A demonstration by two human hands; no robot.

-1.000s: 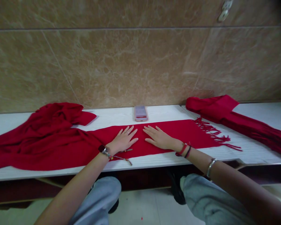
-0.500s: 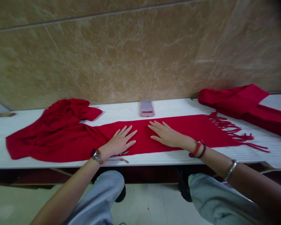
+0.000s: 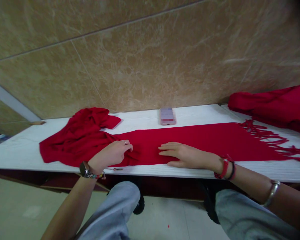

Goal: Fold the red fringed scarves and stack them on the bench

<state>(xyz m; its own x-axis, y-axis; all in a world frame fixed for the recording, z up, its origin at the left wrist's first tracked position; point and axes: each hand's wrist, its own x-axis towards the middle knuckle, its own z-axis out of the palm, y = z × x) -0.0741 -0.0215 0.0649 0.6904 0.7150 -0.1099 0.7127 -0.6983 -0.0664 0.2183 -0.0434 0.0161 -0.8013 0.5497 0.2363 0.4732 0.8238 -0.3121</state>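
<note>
A red scarf [image 3: 202, 138] lies lengthwise along the white table, its fringe spread at the right end. Toward the left it turns into a loose, rumpled heap [image 3: 75, 143]. My left hand [image 3: 113, 152] is closed on the scarf where the smooth part meets the folds, with small creases by its fingertips. My right hand [image 3: 182, 155] rests flat on the smooth cloth near the front edge, fingers stretched out to the left.
Behind the scarf, a phone [image 3: 167, 116] lies by the tiled wall [image 3: 150, 60]. More folded red cloth [image 3: 270, 106] sits at the right back of the white table [image 3: 15, 146]. My knees are under the table's front edge.
My left hand has gone from lying flat with spread fingers to curled on the cloth, drawn slightly left. My right hand has slid toward the front edge. The view has shifted left.
</note>
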